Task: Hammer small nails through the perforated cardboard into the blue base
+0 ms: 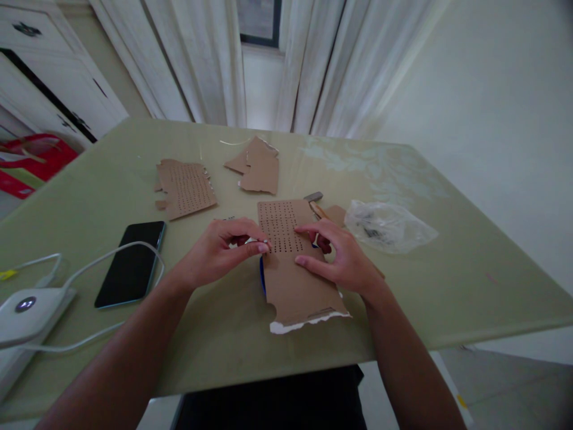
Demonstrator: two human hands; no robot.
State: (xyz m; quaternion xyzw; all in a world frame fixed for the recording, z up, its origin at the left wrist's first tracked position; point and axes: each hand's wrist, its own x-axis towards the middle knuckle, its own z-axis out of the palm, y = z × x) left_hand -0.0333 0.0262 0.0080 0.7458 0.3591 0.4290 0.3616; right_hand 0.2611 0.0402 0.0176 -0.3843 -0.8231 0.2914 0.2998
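Observation:
A torn brown cardboard piece (295, 286) with rows of punched holes lies on the green table (447, 286) in front of me. My left hand (219, 251) pinches a small metal pin or nail (261, 242) at the cardboard's left edge, beside the holes. My right hand (340, 257) rests flat on the cardboard's right side, fingers spread, pressing it down. Something blue (261, 280) shows under the cardboard's left edge.
Two more torn cardboard pieces (185, 188) (256, 166) lie farther back. A black phone (132, 263), a white device (27, 310) and white cables (94, 260) sit at the left. A clear plastic bag (387, 226) and a hammer-like tool (316, 202) lie to the right.

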